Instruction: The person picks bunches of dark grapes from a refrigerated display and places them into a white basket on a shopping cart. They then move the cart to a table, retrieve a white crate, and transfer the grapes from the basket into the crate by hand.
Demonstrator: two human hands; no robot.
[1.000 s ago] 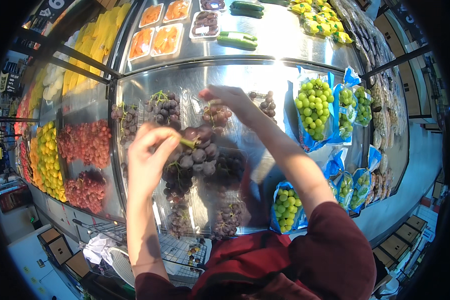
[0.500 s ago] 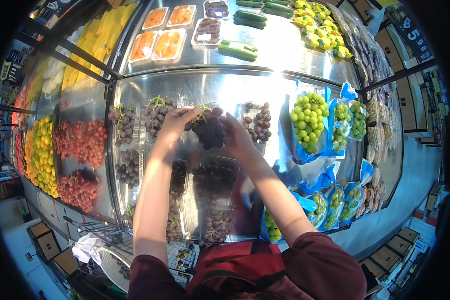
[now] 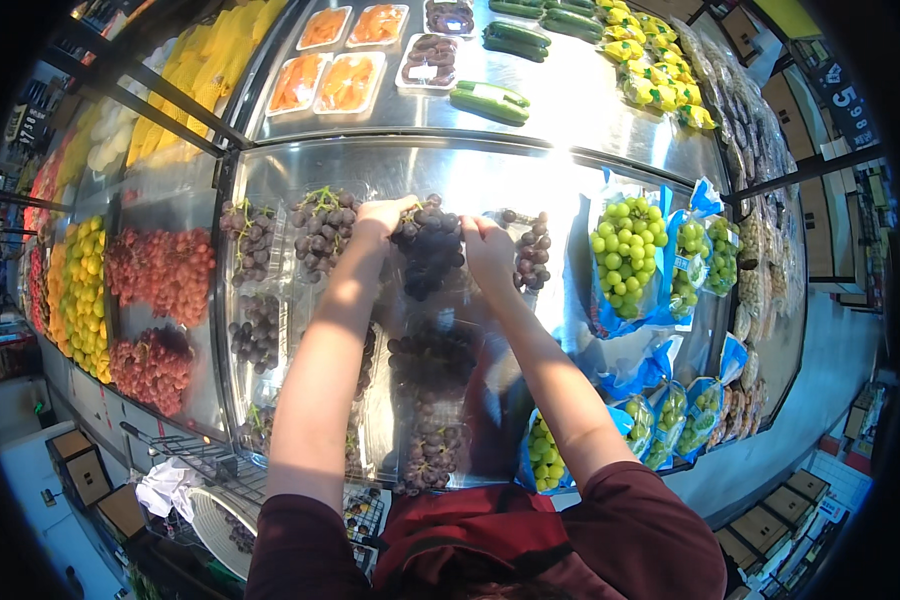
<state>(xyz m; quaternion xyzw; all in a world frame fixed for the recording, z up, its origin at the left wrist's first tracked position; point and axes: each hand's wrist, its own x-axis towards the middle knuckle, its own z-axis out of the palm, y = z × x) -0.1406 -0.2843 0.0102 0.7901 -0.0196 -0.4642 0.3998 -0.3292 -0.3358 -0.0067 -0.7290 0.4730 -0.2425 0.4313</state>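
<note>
A bunch of dark purple grapes (image 3: 428, 255) is between my two hands over the metal display. My left hand (image 3: 383, 214) is closed at the bunch's upper left, fingertips against its top. On the other side my right hand (image 3: 488, 252) pinches at its right edge, with the fingers bent. Whether a clear plastic box edge is also in my fingers cannot be made out. Close by my left hand sits a clear box of grapes with green stems (image 3: 322, 232). Another box of reddish-dark grapes (image 3: 532, 252) lies just right of my right hand.
More boxed grapes (image 3: 433, 455) lie nearer me, partly shadowed. Blue bags of green grapes (image 3: 630, 255) stand to the right, loose red grapes (image 3: 160, 275) to the left. Behind a metal divider are trays of orange produce (image 3: 350, 82) and cucumbers (image 3: 490, 102). A shopping cart (image 3: 185, 450) stands lower left.
My left hand has shifted right, off the green stem, and its fingers have closed in. My right hand has moved slightly right and up. The grape bunch hangs or sits a little farther right.
</note>
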